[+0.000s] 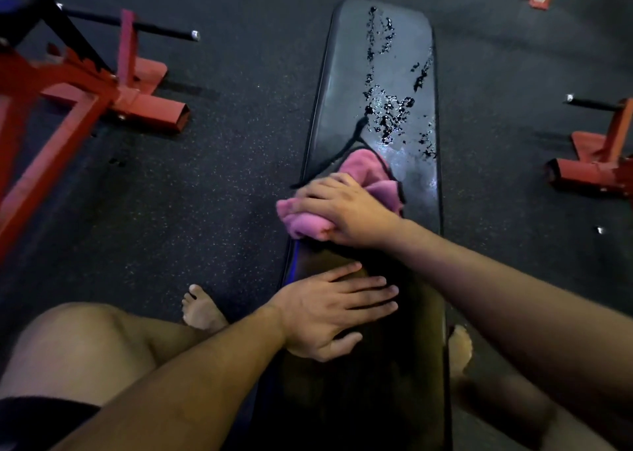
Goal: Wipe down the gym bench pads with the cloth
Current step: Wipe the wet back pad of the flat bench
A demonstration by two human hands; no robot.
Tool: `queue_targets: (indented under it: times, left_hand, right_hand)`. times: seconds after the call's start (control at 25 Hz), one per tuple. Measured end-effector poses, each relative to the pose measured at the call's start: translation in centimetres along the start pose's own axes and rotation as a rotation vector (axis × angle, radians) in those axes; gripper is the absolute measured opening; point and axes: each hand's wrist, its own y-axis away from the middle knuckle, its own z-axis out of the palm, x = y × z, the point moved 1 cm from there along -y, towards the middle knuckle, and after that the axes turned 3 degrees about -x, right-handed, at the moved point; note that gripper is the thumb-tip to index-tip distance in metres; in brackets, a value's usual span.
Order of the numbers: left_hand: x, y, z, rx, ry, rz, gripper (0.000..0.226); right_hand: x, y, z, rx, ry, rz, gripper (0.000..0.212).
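Dark speckled rubber flooring [212, 190] and red steel frames [102, 87] flanked the long black bench pad [380, 73], its far half flaked and glistening wet. My right hand [346, 210] gripped the bunched pink cloth [305, 222] at mid-pad near the left edge. I judged the cloth light, soft and best held bunched, the pad firm and slick; my left hand [329, 313] lay flat, fingers spread, on the near part.

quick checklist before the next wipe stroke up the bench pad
1. Cloth in hand: the right hand grips the bunched pink cloth - ok.
2. Cloth on the bench pad: resting at its left edge - ok.
3. Bench steadied: the left hand lies flat on the near pad - ok.
4. Far end wiped: wet patches remain ahead - not ok.
5. Path ahead free of objects - ok.
6. Cloth clean side down - cannot tell.
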Motion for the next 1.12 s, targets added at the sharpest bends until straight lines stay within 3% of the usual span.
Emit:
queue_targets:
  times: [0.08,0.24,0.44,0.52,0.6,0.72,0.84,0.92,1.0,1.12]
  left_hand:
    - [0.0,0.0,0.1,0.000,-0.010,-0.004,0.071]
    - [-0.1,0.1,0.0,-0.012,-0.005,0.003,0.072]
    - [0.4,-0.1,-0.7,0.008,-0.004,0.000,0.070]
    - [0.5,0.0,-0.8,-0.006,-0.014,-0.007,0.071]
    - [0.5,-0.1,-0.9,-0.025,-0.032,-0.014,0.071]
    - [0.8,-0.4,-1.0,-0.082,-0.071,-0.027,0.072]
    - [1.0,-0.6,-1.5,-0.141,-0.113,-0.070,0.071]
    - [1.8,-1.2,-2.0,-0.140,-0.091,-0.141,0.067]
    - [3.4,-3.2,-2.0,-0.030,-0.051,-0.302,0.064]
    - [4.8,-6.5,-1.1,0.076,-0.038,-0.654,0.069]
  right_hand:
    - [3.5,2.9,-0.7,0.044,0.034,0.034,0.046]
    - [6.0,-2.1,-0.6,0.148,0.126,0.426,0.038]
    - [0.1,-4.4,-1.9,0.036,0.020,0.304,0.033]
    - [-1.2,-0.4,-3.6,0.168,-0.014,0.361,0.037]
    - [-2.2,5.8,-5.3,0.382,-0.197,0.501,0.037]
    - [-3.8,17.4,-6.3,0.700,-0.461,0.779,0.024]
    - [-6.8,25.0,-4.0,0.876,-0.705,1.083,0.013]
    - [-8.3,27.3,-2.0,0.981,-0.864,1.293,0.012]
    - [-9.0,27.8,-0.8,1.060,-0.998,1.410,0.014]
    - [-9.6,25.3,1.1,0.956,-1.064,1.321,0.013]
